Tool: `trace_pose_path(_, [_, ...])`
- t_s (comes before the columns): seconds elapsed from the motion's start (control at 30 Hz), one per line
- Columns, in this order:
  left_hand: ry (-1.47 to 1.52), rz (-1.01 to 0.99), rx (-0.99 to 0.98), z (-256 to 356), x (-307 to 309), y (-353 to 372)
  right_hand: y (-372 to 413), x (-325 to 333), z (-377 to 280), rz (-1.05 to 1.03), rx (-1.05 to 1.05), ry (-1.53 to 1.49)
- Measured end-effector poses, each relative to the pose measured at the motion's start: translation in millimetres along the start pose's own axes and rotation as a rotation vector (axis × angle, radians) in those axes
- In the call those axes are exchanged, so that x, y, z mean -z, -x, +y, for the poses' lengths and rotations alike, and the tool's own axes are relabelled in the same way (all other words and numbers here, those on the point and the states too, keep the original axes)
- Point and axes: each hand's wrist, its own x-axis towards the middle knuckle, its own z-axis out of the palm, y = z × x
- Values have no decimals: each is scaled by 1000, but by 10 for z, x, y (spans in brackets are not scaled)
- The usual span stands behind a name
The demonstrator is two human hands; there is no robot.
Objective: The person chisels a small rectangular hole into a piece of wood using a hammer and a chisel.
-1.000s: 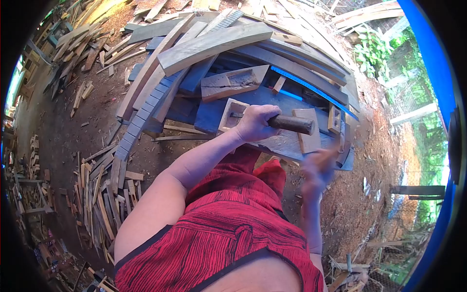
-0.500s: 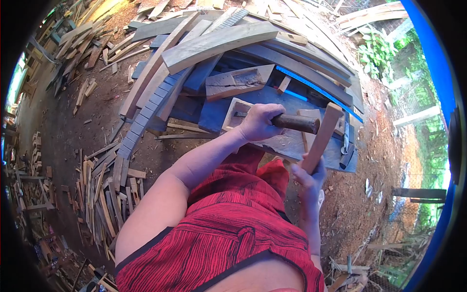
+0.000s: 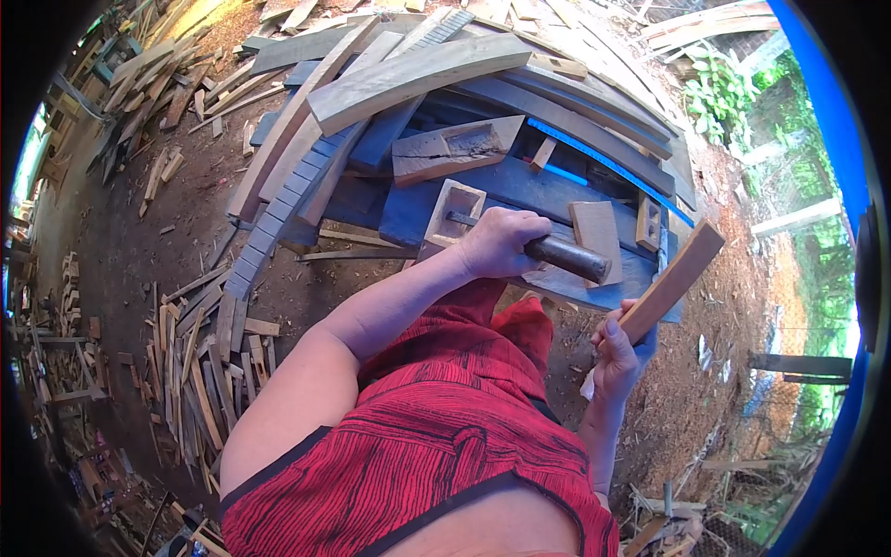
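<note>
While the left hand (image 3: pixel 504 243) stays curled tight around the chisel (image 3: pixel 577 260), the right hand (image 3: pixel 618 360) swings the wooden stick (image 3: pixel 676 278) farther out to the right than half a second ago. The stick is now well apart from the chisel's handle end, so probably a gap between blows. Right fingers wrap the stick's lower end; its upper end tilts up and away to the right. Chisel blade reaches into the open hole of the wooden block (image 3: pixel 442 239) near the worktop's (image 3: pixel 640 274) close edge; can't tell if the tip bites, too small and shadowed.

Edges: right hand is outside the worktop's near right corner, with swing room over the chip-strewn ground (image 3: pixel 687 390). Tighter on the far side: a hollowed block (image 3: pixel 418 160) sits just beyond the worked one, stacked beams (image 3: pixel 418 82) behind. Loose flat block (image 3: pixel 597 232) lies near the handle end, small two-holed block (image 3: pixel 648 223) to its right.
</note>
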Motion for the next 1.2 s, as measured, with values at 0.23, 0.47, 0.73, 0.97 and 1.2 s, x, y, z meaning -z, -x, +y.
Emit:
trace_pose_path(0.23, [66, 40, 70, -2, 28, -28, -37, -11, -33, -26, 30, 20])
trace_pose_path(0.47, [95, 114, 152, -64, 49, -108, -166, -259, -102, 101, 374, -215])
trace_pose_path(0.73, [87, 94, 142, -79, 49, -77, -262, -98, -325, 10, 147, 32])
trace_pose_path(0.97, [45, 92, 157, -60, 17, -93, -55, -313, 84, -140, -125, 194])
trace_pose_path(1.2, [71, 98, 111, -84, 13, -73, -219, -107, -196, 196, 358, -355])
